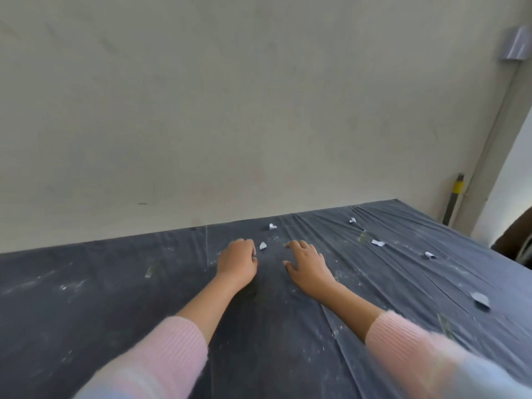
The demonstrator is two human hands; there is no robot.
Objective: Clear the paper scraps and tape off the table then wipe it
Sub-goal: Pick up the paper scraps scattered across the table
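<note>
A paper scrap (262, 245) is lying between the hands, just beside the left hand (237, 259), which is curling, perhaps gripping something, though I cannot tell; the right hand (306, 262) is resting spread and empty.

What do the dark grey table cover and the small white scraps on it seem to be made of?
Dark grey table cover: probably thin plastic sheeting, faintly glossy; it lies in fine sharp creases. Small white scraps: likely paper, matte; edges look torn and curled.
</note>
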